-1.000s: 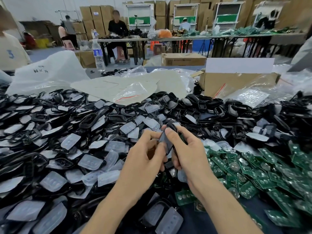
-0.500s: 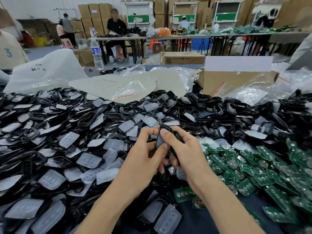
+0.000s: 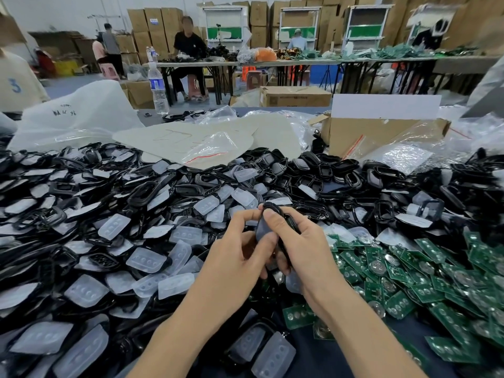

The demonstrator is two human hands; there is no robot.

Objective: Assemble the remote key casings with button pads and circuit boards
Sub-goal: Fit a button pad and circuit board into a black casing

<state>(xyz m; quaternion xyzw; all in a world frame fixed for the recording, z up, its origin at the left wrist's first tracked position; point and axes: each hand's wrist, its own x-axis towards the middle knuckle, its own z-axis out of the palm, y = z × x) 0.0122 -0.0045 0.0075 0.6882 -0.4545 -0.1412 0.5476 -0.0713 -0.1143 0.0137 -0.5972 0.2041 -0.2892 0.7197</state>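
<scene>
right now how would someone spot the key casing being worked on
Start at the heap of black casings on the table, then find the left hand and right hand meeting at its near middle. The key casing they pinch is the only one held above the heap, with a greyish button pad against it.

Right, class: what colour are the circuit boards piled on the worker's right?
The circuit boards are green, seen best in the head view.
</scene>
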